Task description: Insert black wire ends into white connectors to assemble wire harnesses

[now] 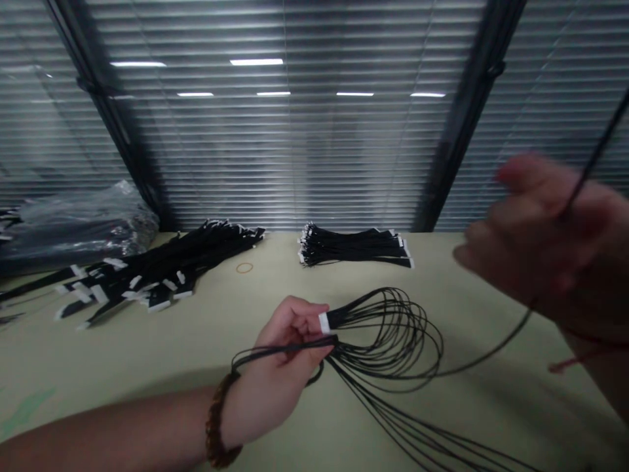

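Note:
Near the middle of the table, my left hand (282,367) grips a wire harness (388,341) of many thin black wires. A white connector (324,323) at one end of it sits by my fingertips. From there the wires loop out to the right and back under my thumb, while loose wires trail toward the lower right. Raised at the right, my right hand (545,229) is blurred, with its fingers curled around a single black wire (508,341) that runs back to the harness. The wire's other stretch rises past the hand toward the upper right edge.
A loose pile of black harnesses with white connectors (196,262) lies at the left. Behind it rests a clear plastic bag (83,223). A neat bundle of harnesses (354,246) and a rubber band (244,267) lie toward the table's back, before window blinds (314,144).

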A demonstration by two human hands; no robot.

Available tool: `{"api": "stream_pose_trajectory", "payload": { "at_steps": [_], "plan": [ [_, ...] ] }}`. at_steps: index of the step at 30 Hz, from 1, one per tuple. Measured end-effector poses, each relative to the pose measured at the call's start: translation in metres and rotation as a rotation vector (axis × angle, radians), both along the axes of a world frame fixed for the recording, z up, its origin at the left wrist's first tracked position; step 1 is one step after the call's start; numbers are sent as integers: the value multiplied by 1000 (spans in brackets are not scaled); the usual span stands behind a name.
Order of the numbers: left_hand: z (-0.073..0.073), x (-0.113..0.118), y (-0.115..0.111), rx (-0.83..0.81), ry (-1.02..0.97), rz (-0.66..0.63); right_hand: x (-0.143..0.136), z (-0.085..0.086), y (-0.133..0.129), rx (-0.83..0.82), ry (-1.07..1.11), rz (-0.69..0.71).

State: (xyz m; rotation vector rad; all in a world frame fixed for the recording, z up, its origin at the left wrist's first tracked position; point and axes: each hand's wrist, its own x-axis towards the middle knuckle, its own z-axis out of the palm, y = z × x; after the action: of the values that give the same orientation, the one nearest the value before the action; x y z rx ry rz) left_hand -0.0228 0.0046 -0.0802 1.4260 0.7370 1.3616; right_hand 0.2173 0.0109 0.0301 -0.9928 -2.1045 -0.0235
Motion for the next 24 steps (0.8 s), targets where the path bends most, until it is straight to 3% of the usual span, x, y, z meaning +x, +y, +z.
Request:
{"api": "stream_pose_trajectory", "payload": {
  "at_steps": [2,3,4,8,10,24],
  "plan": [
    [-2,-1,-3,23,-24,-48,-16,-9,-13,-352,24,248],
    [-4,-2,-4,39,-29,-62,-23,-16,-19,-449,-6,303],
    [-5,-3,-5,53,-27,-68,-29,-23,-24,-422,-63,260],
    [-7,-8,-8,107,24,-60,-43,-52,-37,60,-222,62],
    [-7,-9,-8,132,43,-55,-44,-58,-38,192,-237,18],
    [-6,-7,-7,214,46,-62,-38,-52,-40,283,-288,-64]
  ]
}}
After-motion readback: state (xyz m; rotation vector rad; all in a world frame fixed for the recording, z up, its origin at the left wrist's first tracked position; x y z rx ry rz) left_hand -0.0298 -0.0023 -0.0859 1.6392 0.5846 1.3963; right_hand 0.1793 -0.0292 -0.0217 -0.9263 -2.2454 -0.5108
